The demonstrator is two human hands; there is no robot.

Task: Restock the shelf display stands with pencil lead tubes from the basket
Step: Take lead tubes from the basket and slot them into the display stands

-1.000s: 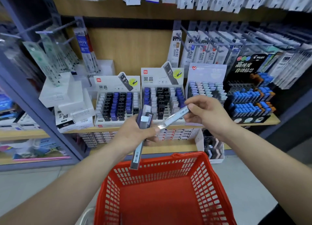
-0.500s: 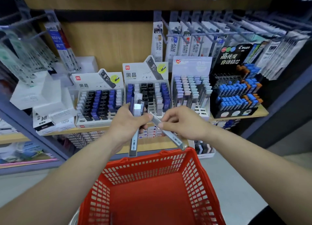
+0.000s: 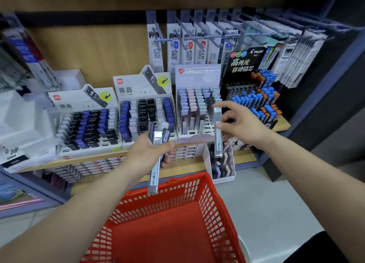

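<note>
Landmark: pastel stand [image 3: 197, 106] on the shelf, with rows of lilac, pink and pale green caps. Several front slots on its right side look vacant.
Change: half a second ago the right hand [image 3: 244, 125] was at the bundle, drawing one tube out at a slant below the stand. Now it is up at the stand's right edge.
Single tube [image 3: 218, 140]: upright, just in front of the stand's right edge, cap end up, lower end hanging below the stand's base.
Right grip: forefinger over the cap end and thumb partway down pinch the tube. The other fingers are spread loose.
Left hand [image 3: 146, 154]: below and left of the stand, unmoved, fingers curled round the bundle.
Bundle [image 3: 156, 164]: a few tubes. I cannot count them. The longest points down towards the basket.
Red basket [image 3: 215, 213]: directly below the stand. The part of its floor in view shows no tubes.
Meaning: the sorting step looks finished and placing has begun. This tube seems meant for this stand.
Next move calls for: lifting the tube's foot over the front row and lowering it into a free right-hand slot.
Risk: knocking neighbouring tubes askew.
</note>
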